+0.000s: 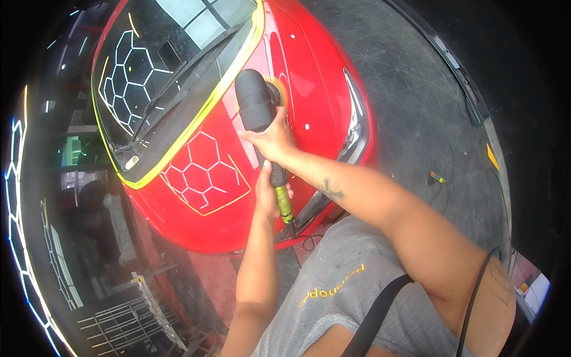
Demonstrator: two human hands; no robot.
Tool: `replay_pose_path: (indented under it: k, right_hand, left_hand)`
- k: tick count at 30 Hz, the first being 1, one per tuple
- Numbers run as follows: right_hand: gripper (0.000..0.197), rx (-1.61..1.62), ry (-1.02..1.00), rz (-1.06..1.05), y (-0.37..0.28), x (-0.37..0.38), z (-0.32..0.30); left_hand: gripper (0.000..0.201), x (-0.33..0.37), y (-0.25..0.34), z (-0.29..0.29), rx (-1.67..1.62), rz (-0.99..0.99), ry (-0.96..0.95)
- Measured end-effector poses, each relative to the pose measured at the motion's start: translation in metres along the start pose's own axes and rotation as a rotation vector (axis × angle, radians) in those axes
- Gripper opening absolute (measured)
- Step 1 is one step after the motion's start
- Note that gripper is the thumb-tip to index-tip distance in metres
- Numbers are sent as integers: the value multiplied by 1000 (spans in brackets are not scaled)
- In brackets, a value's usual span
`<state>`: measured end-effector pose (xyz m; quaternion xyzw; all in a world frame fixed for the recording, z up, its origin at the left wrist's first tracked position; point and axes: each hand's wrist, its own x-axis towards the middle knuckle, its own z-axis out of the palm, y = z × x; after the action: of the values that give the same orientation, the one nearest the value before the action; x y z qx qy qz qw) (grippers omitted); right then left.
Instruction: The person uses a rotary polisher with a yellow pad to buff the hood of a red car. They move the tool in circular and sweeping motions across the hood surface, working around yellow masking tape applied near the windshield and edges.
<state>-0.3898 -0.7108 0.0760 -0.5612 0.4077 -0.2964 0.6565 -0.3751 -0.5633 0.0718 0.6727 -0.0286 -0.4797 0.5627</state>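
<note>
- My right hand [272, 138] clasps the black plastic polisher [253, 100]; my left hand [266, 193] wraps its yellow-green handle [284, 205].
- I'm seemingly buffing the glossy red hood [318, 113]; next calls for level pressure.

Both hands on polisher [256, 113], over red hood [318, 77]. Right hand [275, 138] grips just below the black end; left hand [266, 193] closed round the handle [284, 205], wrapped yellow-green. Yellow pad [281, 92] partly hidden, by hood; contact unclear. Cord [310, 239] near handle's lower end. Yellow-green tape [260, 30] edges windshield [151, 30]. Hexagon reflections [205, 164] on hood and windshield. Headlight [356, 119] right of polisher. Small scrap [438, 177] on dark floor [410, 113]. Grey shirt [339, 262], black strap [375, 312] at bottom.
</note>
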Motion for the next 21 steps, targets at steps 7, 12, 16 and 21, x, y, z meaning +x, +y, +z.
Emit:
replay_pose_path:
  k: [7, 12, 16, 21]
  right_hand:
    - [104, -7, -128, 56, -38, 58, -13]
    - [104, 27, -157, 32, -29, 45, -17]
    - [105, 75, -146, 35, -3, 3, -13]
    - [108, -18, -132, 72, 32, -73, -6]
  left_hand:
    - [63, 32, 42, 31, 7, 11, 51]
    - [69, 23, 26, 34, 8, 17, 92]
    - [68, -8, -10, 16, 12, -17, 130]
    - [61, -53, -76, -21, -53, -15, 103]
